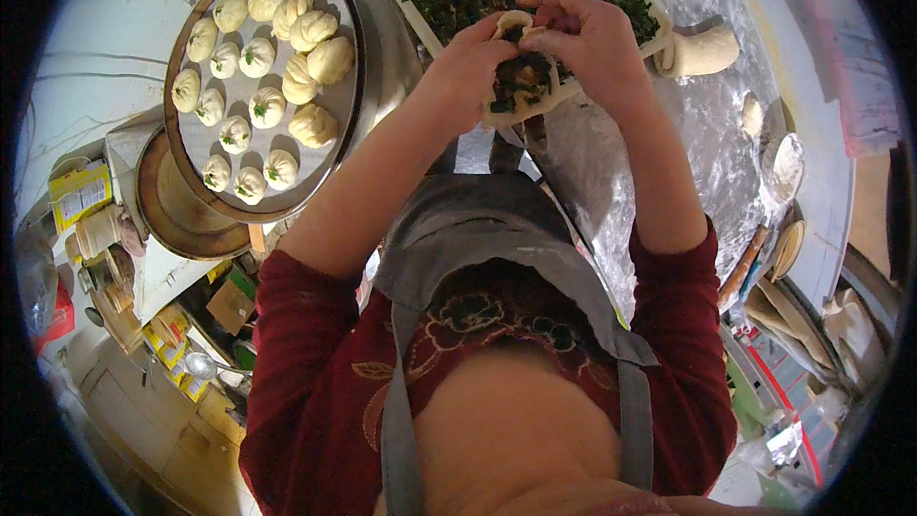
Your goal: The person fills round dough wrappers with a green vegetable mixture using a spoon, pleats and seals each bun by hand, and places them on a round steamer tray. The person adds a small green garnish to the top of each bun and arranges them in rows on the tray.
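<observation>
Between my two hands is a dough wrapper [501, 117] with dark green chopped filling showing in it. My left hand [469, 61] grips its left edge, and my right hand [598, 43] pinches the upper rim with thumb and fingers. Part of the wrapper is hidden behind the fingers. Both hands are over the near edge of a white tray [412, 11] of chopped green filling, partly covered by clear plastic. To the left, a round mesh steamer tray [286, 115] bears several buns [267, 106], some pleated with green showing at the top.
A dough roll [706, 51] lies on the floured worktop [609, 158] at right, with a small dough piece [751, 115], a bowl of flour [784, 168] and a wooden rolling pin [743, 265] along its far right side. An empty round steamer [193, 236] stands below the bun tray.
</observation>
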Motion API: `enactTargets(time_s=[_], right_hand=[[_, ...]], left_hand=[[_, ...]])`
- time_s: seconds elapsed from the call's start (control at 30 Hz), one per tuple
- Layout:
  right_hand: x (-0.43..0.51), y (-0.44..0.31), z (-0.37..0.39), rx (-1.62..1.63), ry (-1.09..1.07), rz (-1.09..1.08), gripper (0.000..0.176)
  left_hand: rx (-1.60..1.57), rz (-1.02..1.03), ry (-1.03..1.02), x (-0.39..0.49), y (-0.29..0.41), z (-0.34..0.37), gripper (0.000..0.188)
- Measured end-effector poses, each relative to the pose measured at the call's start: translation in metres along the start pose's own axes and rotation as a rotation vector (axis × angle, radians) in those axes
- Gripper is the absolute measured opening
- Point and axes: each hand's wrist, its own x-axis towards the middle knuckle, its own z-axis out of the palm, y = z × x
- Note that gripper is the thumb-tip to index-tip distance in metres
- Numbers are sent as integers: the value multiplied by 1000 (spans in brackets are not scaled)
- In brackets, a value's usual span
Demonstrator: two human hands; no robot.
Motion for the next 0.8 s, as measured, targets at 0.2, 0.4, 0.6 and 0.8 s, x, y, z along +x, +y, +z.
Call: enactTargets(time_s=[0.2, 0.4, 0.6, 0.8], right_hand=[[-5, -9, 1, -166, 21, -185, 17], [-9, -9, 0, -184, 19, -167, 16], [-11, -3, -2, -225, 142, -138, 19], [-6, -2, -2, -319, 75, -305, 18]], left_hand=[[-399, -139, -80, 0, 10, 4, 30], [-129, -189, 19, -1, 23, 16, 31], [-466, -207, -142, 8, 12, 6, 37], [109, 94, -193, 12, 12, 3, 39]])
